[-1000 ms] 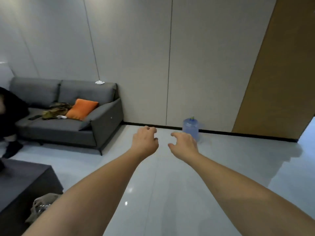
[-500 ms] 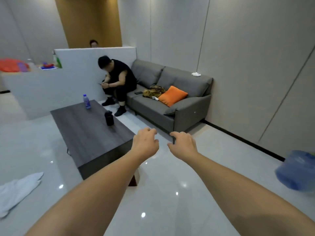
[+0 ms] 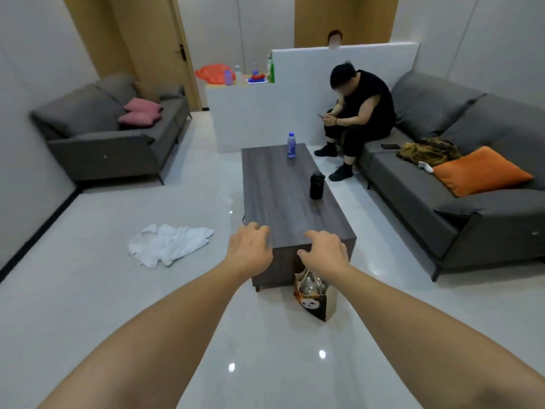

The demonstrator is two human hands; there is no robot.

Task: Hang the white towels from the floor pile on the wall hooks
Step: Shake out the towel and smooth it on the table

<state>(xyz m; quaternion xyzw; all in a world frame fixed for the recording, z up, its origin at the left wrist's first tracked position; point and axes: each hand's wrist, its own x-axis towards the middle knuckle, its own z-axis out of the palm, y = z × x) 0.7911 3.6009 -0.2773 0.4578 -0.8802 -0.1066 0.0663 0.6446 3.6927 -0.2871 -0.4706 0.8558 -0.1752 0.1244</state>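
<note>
The view had swung left since a moment before, so the towels (image 3: 169,243) now showed whole, in a heap on the floor, left of the left hand (image 3: 250,250) and apart from it. Both hands stayed stretched out, held nothing, fingers loosely bent. The right hand (image 3: 324,252) was just beside the left. Past the fingers stood a table (image 3: 283,202) with a bottle (image 3: 291,145) and a black cup (image 3: 316,185). A bag (image 3: 315,299) sat under the right hand. A person (image 3: 358,113) sat on the sofa (image 3: 442,196) far right.
</note>
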